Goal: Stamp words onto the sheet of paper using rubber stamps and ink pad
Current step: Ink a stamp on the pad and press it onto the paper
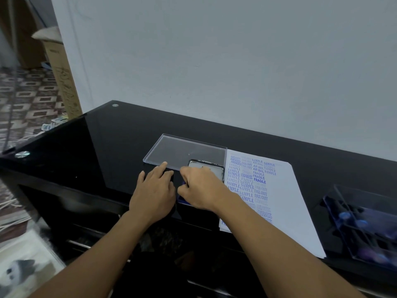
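Left hand [153, 190] lies flat, fingers straight, beside the ink pad [182, 197] — likely steadying it. Right hand [202, 188] curls over the pad; its hold cannot be told. The sheet of paper [285, 190] lies just right.

— What is lying off to the left?

— A tall brown cardboard box [62, 82] is standing at the edge of the plain pale grey wall [214, 61], with brown-and-cream patterned flooring [28, 100] stretching behind it. Thin white cords [10, 211] are trailing across the floor.

— And nearer?

— A glossy black glass tabletop [96, 147] is running along the wall, and a round silver metal fitting [22, 154] is shining at its corner. A blurred panda picture [19, 269] is lying below.
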{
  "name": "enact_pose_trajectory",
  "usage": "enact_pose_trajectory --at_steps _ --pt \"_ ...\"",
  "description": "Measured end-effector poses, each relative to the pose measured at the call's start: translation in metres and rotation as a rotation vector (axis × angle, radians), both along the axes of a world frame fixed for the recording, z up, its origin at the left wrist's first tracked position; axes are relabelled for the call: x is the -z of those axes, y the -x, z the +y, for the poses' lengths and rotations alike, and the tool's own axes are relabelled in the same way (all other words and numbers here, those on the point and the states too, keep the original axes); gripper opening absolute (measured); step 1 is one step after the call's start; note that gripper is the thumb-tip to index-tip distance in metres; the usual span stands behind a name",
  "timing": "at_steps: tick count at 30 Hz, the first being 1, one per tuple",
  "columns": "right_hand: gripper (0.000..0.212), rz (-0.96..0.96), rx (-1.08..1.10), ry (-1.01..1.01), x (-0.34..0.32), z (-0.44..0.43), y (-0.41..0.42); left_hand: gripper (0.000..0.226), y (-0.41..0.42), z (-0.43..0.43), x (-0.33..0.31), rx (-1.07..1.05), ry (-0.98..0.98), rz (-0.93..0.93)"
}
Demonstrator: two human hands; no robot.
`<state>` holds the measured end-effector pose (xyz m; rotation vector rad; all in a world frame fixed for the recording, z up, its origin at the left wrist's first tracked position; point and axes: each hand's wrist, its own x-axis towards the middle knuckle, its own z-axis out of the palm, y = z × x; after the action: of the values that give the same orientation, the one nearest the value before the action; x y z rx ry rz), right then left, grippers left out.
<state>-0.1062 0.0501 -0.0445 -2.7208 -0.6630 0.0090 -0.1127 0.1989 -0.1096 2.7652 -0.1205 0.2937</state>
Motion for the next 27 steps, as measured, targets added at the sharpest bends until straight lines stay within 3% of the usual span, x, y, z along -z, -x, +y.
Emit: enact_pose_trajectory --at_steps 6,17,27 --pt "0.021 -0.005 -0.005 -0.009 0.0008 -0.001 0.0009 0.041 -0.0002 -0.0008 -0.0008 -0.001 0.006 0.0" --pt "0.032 -0.033 0.011 0.002 0.0066 0.0007 0.0023 0.041 0.0002 -0.0005 -0.0014 -0.001 0.003 0.003" --pt "0.029 0.001 0.015 -0.024 0.0 -0.0005 0.0003 0.039 -0.0003 -0.0005 -0.0009 -0.003 0.015 -0.003"
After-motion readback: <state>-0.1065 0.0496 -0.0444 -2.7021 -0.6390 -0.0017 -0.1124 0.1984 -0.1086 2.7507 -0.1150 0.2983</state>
